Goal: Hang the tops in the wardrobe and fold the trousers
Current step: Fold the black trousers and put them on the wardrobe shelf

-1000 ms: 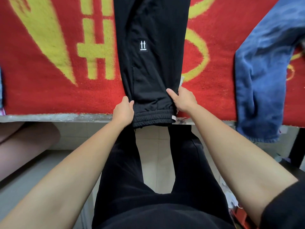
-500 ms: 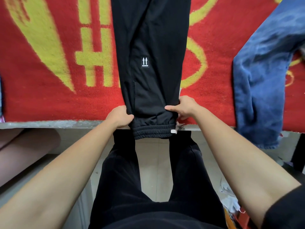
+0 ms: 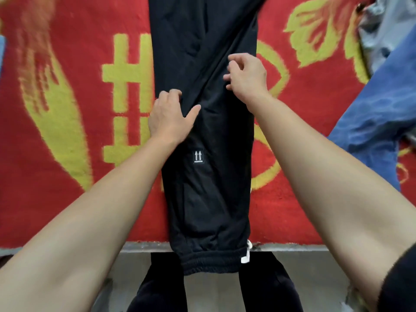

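Where the red-and-yellow patterned carpet (image 3: 67, 199) lies spread, black fabric jogger trousers (image 3: 209, 194) run lengthwise, elastic cuff (image 3: 211, 262) hanging past its near edge. My left hand (image 3: 168, 120): gripping their left side, thumb flat. My right hand (image 3: 247, 77): fingers curled at a diagonal crease, grasp unclear. Blue denim garment (image 3: 378, 122): right.

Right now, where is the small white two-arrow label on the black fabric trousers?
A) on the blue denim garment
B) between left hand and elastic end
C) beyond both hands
B: on the black trousers, the white two-arrow label shows below the left hand, above the elastic end.
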The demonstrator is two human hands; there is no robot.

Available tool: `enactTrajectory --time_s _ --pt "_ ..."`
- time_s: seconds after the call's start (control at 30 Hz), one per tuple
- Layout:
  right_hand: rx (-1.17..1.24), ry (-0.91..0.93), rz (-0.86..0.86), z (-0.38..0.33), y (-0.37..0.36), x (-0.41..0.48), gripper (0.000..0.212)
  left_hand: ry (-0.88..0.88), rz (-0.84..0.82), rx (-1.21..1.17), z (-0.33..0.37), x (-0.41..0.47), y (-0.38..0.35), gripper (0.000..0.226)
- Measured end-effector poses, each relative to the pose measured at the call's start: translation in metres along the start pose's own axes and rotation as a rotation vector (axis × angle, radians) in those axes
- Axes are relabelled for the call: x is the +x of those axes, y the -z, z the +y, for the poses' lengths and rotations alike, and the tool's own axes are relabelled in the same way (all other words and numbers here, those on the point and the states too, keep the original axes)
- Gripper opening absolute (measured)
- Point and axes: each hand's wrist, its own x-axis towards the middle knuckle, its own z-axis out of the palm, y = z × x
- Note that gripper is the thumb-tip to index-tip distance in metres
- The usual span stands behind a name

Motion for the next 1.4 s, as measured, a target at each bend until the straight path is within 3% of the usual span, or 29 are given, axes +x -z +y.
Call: enactTrajectory --time_s 0.1,0.17,0.33,0.43,0.5,0.6,0.67,0.7,0.77,0.8,0.97,1.13,1.4 --pt "-0.026 -0.029 -0.012 -0.021 -0.018 0.036 0.034 -0.081 0.024 0.054 -0.002 0.021 -0.002 0.047" --pt "-0.001 -0.085 0.025 -0.029 -0.028 0.054 0.022 -0.144 0.072 0.065 -0.006 0.028 -0.003 0.035" --pt "0.051 -0.22 0.088 -0.037 -0.038 0.074 0.025 -0.126 0.107 -0.204 -0.013 0.031 -0.001 0.031" --pt "-0.012 -0.282 0.138 -0.041 -0.042 0.085 0.045 -0.132 0.097 -0.255 -0.014 0.034 0.003 0.033" --pt "0.007 -0.15 0.208 -0.053 -0.043 0.088 0.051 -0.133 0.134 -0.275 -0.013 0.036 0.007 0.033" --pt "0.058 0.256 0.303 -0.087 -0.061 0.09 0.053 -0.135 0.259 -0.325 -0.01 0.039 0.015 0.03" --pt "0.006 0.433 0.186 -0.101 -0.084 0.096 0.048 -0.071 0.316 -0.335 -0.015 0.043 0.017 0.028" --pt "-0.084 0.45 0.029 -0.105 -0.094 0.1 0.042 -0.004 0.297 -0.316 -0.02 0.046 0.016 0.028" --pt "-0.345 0.38 -0.288 -0.102 -0.107 0.103 0.028 0.167 0.176 -0.254 -0.035 0.05 0.012 0.031" --pt "-0.394 0.341 -0.322 -0.097 -0.11 0.104 0.026 0.225 0.12 -0.229 -0.043 0.05 0.009 0.032" --pt "-0.139 0.246 -0.101 -0.066 -0.1 0.097 0.039 0.077 0.158 -0.139 -0.05 0.055 0.002 0.033" --pt "0.111 0.051 -0.185 -0.064 -0.096 0.12 0.052 0.019 0.178 -0.054 -0.039 0.101 0.001 0.037" --pt "0.196 0.014 -0.334 -0.048 -0.097 0.132 0.063 0.05 0.002 -0.091 -0.047 0.131 -0.001 0.033"
